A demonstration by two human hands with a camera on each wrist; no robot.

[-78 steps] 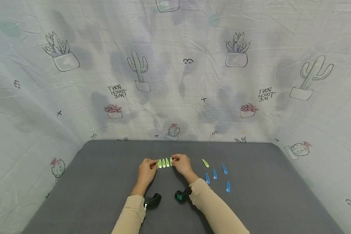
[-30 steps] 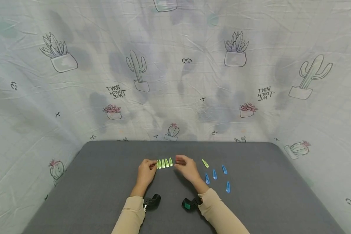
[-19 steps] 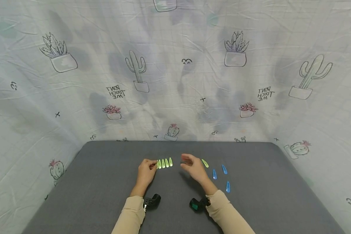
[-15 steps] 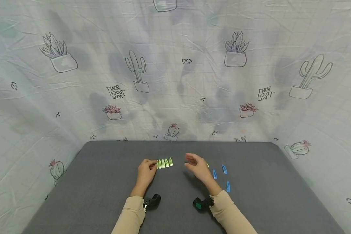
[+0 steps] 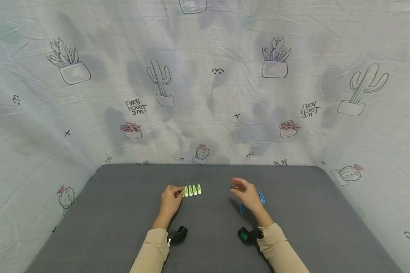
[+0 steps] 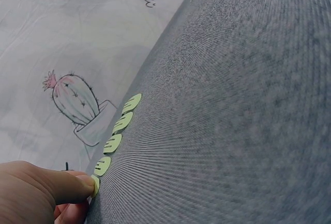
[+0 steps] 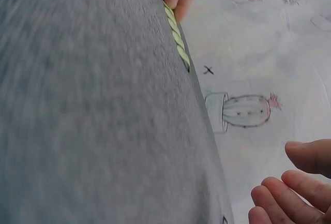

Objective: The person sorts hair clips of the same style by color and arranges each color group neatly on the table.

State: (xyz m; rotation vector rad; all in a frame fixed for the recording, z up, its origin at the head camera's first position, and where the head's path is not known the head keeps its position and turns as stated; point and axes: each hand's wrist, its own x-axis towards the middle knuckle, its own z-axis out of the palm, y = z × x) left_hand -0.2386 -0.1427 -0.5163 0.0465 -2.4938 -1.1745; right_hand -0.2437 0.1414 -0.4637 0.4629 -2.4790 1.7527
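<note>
In the head view, lime-green snap hair clips (image 5: 190, 190) lie side by side in a row on the grey table. My left hand (image 5: 171, 201) is at the row's left end. The left wrist view shows its thumb (image 6: 77, 187) and finger pinching the end clip (image 6: 95, 185). My right hand (image 5: 247, 195) hovers to the right of the row, thumb and fingers spread apart and holding nothing. Beside it show two blue snap hair clips, one left of the wrist (image 5: 242, 208) and one to the right (image 5: 261, 197). The hand and forearm hide the lone green clip and the other blue ones.
The grey table (image 5: 123, 227) runs back to a pale cloth backdrop (image 5: 205, 94) printed with cacti. Black wrist cameras are strapped to the left wrist (image 5: 179, 234) and right wrist (image 5: 248, 235).
My right hand has let go of the right end of the green row, opened and moved rightward over the loose clips, covering some of them. My left hand has stayed in place.
</note>
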